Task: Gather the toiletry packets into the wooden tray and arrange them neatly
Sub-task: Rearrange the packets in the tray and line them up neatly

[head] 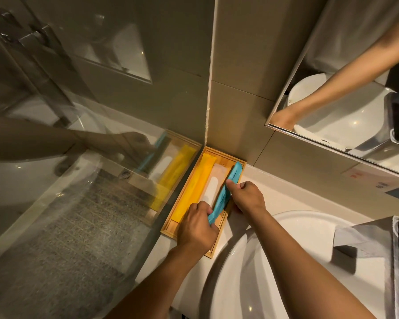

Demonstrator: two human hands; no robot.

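The left hand (197,223) is curled around the near end of a long blue packet (226,192), fingers closed on it over the near part of the wooden tray (171,229). The right hand (248,198) pinches the same packet further along, thumb pressed on top and fingers folded under its right edge. The packet lies lengthwise along the tray's right side, its far end reaching the far corner. Beside it, in the middle, sits a white packet (211,188), and along the left side a yellow packet (197,189); all 3 run parallel inside the tray. The tray rests on a pale countertop (283,189), pushed into the corner where a glass partition (78,180) on the left meets a grey tiled wall (237,88). A white washbasin (286,261) fills the counter just right of the tray, and a mirror (343,77) hangs on the wall above it
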